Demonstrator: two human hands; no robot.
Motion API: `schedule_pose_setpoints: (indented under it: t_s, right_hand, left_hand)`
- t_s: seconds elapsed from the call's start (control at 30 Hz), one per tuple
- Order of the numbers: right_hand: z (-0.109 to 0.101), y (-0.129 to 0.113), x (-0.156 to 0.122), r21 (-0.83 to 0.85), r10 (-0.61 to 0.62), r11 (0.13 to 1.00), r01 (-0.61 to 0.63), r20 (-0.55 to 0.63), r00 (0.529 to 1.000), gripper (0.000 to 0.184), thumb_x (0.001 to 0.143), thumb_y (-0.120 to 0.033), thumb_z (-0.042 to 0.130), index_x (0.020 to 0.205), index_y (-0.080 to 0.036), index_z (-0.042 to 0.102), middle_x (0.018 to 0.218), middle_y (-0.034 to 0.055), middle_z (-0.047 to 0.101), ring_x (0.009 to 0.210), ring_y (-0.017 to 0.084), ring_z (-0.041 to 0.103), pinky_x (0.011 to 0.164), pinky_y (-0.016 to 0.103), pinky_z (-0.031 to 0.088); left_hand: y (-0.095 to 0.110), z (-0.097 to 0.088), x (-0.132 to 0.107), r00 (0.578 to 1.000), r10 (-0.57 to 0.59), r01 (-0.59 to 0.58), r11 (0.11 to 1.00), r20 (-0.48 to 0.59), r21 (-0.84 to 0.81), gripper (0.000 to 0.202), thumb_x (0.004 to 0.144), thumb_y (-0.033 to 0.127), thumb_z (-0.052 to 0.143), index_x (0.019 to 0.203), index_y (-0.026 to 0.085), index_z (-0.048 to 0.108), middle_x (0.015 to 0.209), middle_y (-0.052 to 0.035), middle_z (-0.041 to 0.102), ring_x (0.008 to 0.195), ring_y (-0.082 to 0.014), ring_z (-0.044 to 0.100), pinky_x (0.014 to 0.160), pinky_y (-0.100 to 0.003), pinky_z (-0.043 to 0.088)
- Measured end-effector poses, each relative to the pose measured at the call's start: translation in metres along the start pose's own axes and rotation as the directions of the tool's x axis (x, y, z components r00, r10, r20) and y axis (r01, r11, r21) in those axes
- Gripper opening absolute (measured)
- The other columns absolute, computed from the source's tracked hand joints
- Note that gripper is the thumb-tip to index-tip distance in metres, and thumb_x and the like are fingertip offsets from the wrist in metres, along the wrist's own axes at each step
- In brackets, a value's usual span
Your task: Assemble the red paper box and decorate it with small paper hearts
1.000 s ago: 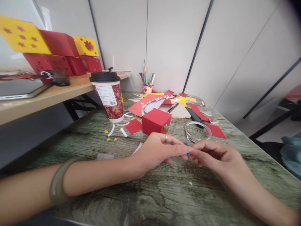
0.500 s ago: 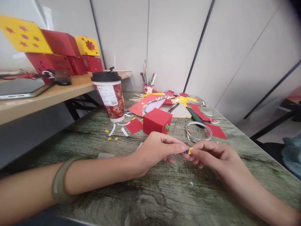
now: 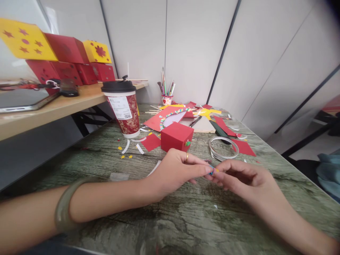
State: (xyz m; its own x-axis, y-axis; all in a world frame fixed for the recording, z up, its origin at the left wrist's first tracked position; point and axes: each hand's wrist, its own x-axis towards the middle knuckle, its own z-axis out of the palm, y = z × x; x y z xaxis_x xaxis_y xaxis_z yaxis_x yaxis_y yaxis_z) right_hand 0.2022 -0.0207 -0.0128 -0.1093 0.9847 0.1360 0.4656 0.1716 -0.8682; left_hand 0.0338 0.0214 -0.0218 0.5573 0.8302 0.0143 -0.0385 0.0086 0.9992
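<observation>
Left hand (image 3: 175, 171) and right hand (image 3: 239, 177) together pinch a tiny blue-and-yellow piece (image 3: 213, 171) just above the grey wooden table (image 3: 186, 219). At eleven o'clock, a small patterned mug (image 3: 166, 100) holds brushes (image 3: 164, 83).

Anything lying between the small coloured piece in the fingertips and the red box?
Nothing loose shows. Only the left hand itself lies between the small coloured piece and the red box; the silvery ring sits aside, right.

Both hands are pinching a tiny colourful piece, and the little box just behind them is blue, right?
Not quite: the head view shows the little box is red, not blue. The left hand and right hand do pinch a tiny colourful piece.
</observation>
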Motion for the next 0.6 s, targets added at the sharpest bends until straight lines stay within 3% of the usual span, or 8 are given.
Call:
schedule_pose_setpoints:
  t_s: [0.4, 0.6]
  right_hand:
    - [-0.0011, 0.0006, -0.0003, 0.024, -0.041, 0.999, 0.041, 0.011, 0.999, 0.011, 0.071, -0.032, 0.062, 0.068, -0.021, 0.065, 0.064, -0.0019, 0.064, 0.059, 0.010, 0.055, 0.055, 0.019, 0.043]
    - [-0.0011, 0.0028, -0.0004, -0.074, -0.067, 0.995, 0.067, 0.009, 0.998, 0.014, 0.073, -0.033, 0.059, 0.069, -0.021, 0.064, 0.065, -0.0009, 0.064, 0.061, 0.012, 0.055, 0.055, 0.021, 0.042]
  left_hand:
    - [0.0037, 0.0003, -0.0013, 0.999, -0.006, 0.007, 1.000, 0.032, -0.030, 0.016, 0.073, 0.023, 0.058, 0.073, 0.014, 0.070, 0.075, -0.0051, 0.068, 0.072, -0.0111, 0.057, 0.056, -0.017, 0.043]
    - [0.0027, 0.0011, 0.0002, 1.000, -0.024, 0.024, 1.000, 0.017, -0.015, 0.017, 0.071, 0.027, 0.059, 0.074, 0.013, 0.069, 0.074, -0.0049, 0.067, 0.071, -0.0115, 0.057, 0.055, -0.017, 0.045]
